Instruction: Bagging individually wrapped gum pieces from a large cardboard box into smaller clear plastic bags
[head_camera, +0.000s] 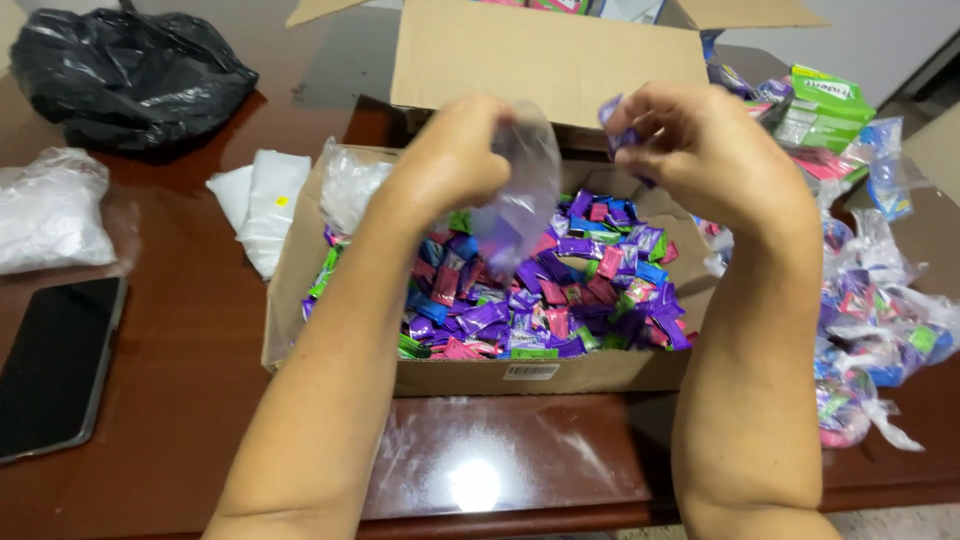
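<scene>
Glossy dark-brown wooden table (180, 400) with a bright light glare, pale wall (860, 40) behind, perhaps painted

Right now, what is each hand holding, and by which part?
The left hand pinches a small clear plastic bag by its top edge. The right hand grips purple wrapped candy in its fingers, above the cardboard box.

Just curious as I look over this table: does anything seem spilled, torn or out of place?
Nothing is spilled or damaged. The sweets lie loose but inside their box. The left hand holds a clear bag, the right hand a few sweets. Filled bags sit heaped at the right.
</scene>
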